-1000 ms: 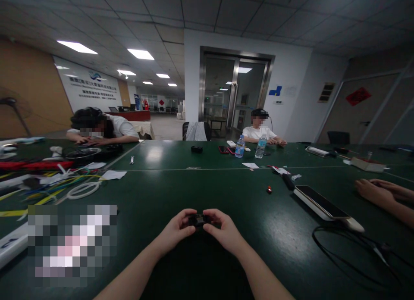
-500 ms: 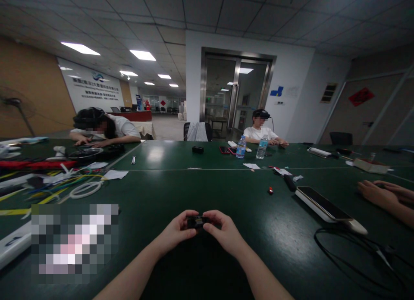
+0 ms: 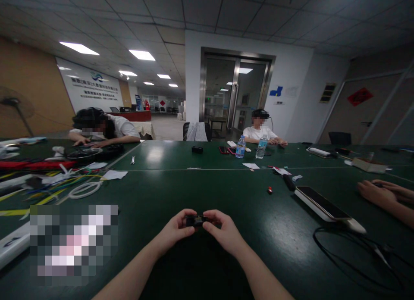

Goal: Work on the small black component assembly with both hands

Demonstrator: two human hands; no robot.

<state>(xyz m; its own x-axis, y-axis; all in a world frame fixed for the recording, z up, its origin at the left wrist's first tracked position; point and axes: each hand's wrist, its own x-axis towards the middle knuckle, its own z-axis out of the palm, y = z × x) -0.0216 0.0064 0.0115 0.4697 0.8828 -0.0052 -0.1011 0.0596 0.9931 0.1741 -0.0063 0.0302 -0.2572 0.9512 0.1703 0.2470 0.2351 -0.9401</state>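
A small black object (image 3: 198, 222) with a lighter, greyish patch on its near side is held between both hands just above the dark green table. My left hand (image 3: 178, 226) pinches its left end, thumb in front and fingers behind. Its right end is gripped by my right hand (image 3: 221, 226) in the same way, with that thumb bent inward. The fingers cover both ends, and the object is too small and dark to name its kind.
A small black box (image 3: 197, 149) stands farther back on the table (image 3: 168, 185). Cables (image 3: 86, 189) and tools clutter the left. To the right lie a white device with a dark screen (image 3: 323, 203) and a black cable (image 3: 339, 257). Bottles (image 3: 261, 147) and other people's hands (image 3: 381, 194) are around.
The black object has turned slightly between my fingers, and my left thumb has shifted a little upward. Both hands keep their hold in nearly the same place.
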